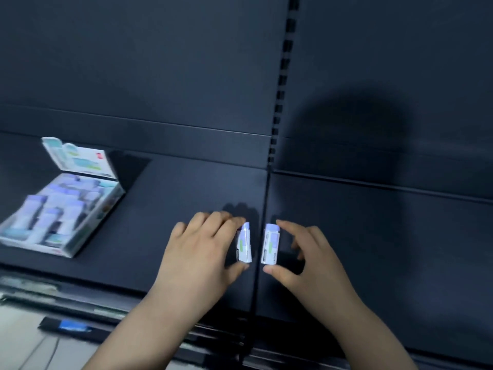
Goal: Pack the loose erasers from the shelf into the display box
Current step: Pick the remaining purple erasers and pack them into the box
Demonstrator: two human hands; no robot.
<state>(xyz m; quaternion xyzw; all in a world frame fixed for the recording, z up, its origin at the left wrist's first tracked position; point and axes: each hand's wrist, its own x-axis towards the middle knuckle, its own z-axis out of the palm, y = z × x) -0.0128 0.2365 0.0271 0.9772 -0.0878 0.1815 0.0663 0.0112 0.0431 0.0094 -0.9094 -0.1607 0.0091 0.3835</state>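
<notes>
On the dark shelf point(160, 209), near its front edge, I have both hands palm-down, side by side. My left hand point(202, 252) pinches the first eraser point(245, 245) end to end between fingertips and thumb. My right hand point(312, 260) grips the second eraser point(271, 244) likewise, forefinger on top and thumb below. Well to the left sits the display box point(105, 209), lid up and, through the blur, seemingly part filled.

Bare left hand point(202, 252) and right hand point(306, 263), bare forearms point(149, 316) behind them.

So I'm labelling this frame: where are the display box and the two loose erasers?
display box point(104, 217), head view, right side wall.
left eraser point(245, 246), head view, white sleeve middle.
right eraser point(271, 244), head view, white sleeve middle.
</notes>
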